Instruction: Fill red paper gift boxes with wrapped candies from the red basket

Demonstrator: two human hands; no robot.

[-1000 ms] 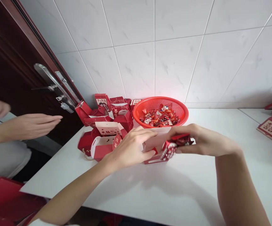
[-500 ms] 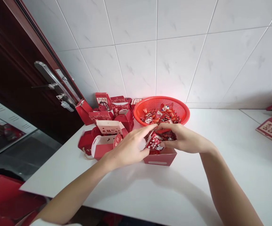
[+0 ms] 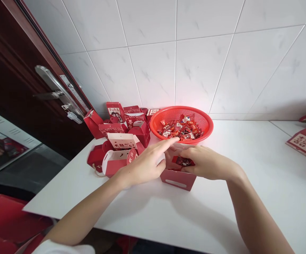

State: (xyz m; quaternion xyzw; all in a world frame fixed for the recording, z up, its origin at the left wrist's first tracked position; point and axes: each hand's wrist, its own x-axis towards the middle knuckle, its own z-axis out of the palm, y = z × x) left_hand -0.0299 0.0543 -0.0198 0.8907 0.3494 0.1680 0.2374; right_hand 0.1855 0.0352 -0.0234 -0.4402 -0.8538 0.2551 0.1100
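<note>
A small red cardboard box (image 3: 179,180) with its top unfolded stands on the white table, in front of the red basket. My left hand (image 3: 149,164) is at its left side, thumb near the front rim and index finger stretched toward the back; the grip closes on the box's left edge, partly hidden. My right hand (image 3: 208,163) reaches into the box from the right. Its fingers are closed around red-wrapped candies (image 3: 184,161) low inside. Behind, a red plastic basket (image 3: 208,130) holds many more wrapped candies (image 3: 178,129).
Several red gift boxes (image 3: 115,141), some with raised flaps, crowd the table's left back. More red boxes (image 3: 305,143) lie at the right edge. A tiled wall (image 3: 153,70) backs the white table (image 3: 153,218). A dark door (image 3: 36,77) and a red stool (image 3: 7,218) are at left.
My right hand has lowered the candies from the box's top down inside it. The bright packet that showed between my hands is now out of sight. My left hand stays at the box's left.
</note>
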